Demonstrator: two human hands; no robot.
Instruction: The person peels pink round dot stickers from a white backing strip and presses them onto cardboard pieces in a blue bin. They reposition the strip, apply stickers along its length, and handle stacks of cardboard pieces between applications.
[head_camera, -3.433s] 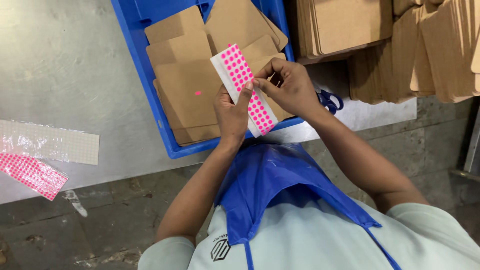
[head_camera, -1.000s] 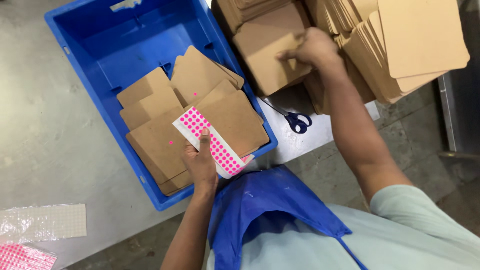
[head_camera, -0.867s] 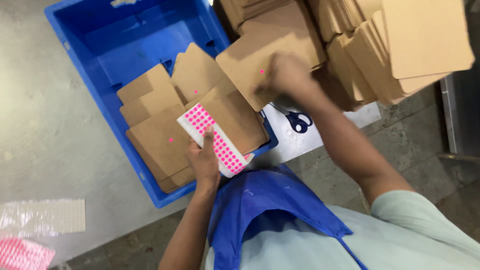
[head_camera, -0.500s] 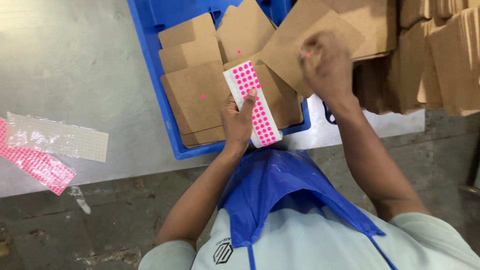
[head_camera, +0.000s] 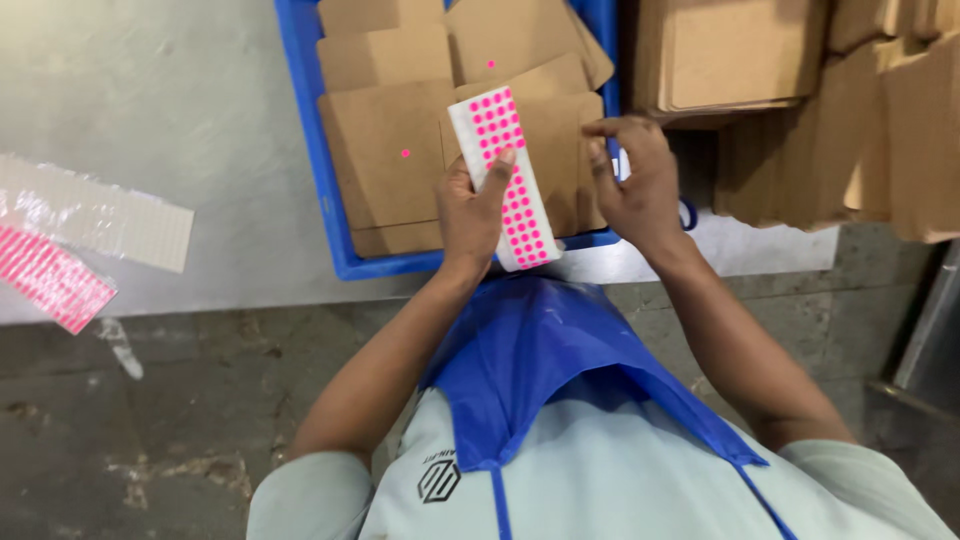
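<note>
The left hand (head_camera: 470, 205) holds a white sticker sheet (head_camera: 505, 180) covered with pink dots. The fingers are wrapped tight around the sheet, with the thumb pressed on its front. The sheet stands tilted over the near edge of a blue bin (head_camera: 310, 130).

The right hand (head_camera: 632, 185) is just beside the sheet, on its right. Its fingers are bent and the tips are close together, but I cannot tell if they pinch a dot or nothing at all. The hand hovers over the brown cards, right at the bin's right wall.

Inside the bin lie flat brown cards (head_camera: 385, 150), stacked one over another. One card has a small pink dot (head_camera: 405, 153) stuck on it. Another card further back has a pink dot (head_camera: 491, 64) too.

To the right of the bin are piles of more brown cards (head_camera: 740, 55). A bit of blue scissors handle (head_camera: 688, 213) peeks out near the right wrist.

Far to the left, on the grey table (head_camera: 160, 90), lies a second pink sticker sheet (head_camera: 50, 280) and a clear plastic bag (head_camera: 95, 210). They are well apart from the hands.

The person wears a blue apron (head_camera: 540, 370) over a pale green shirt (head_camera: 620, 490).
</note>
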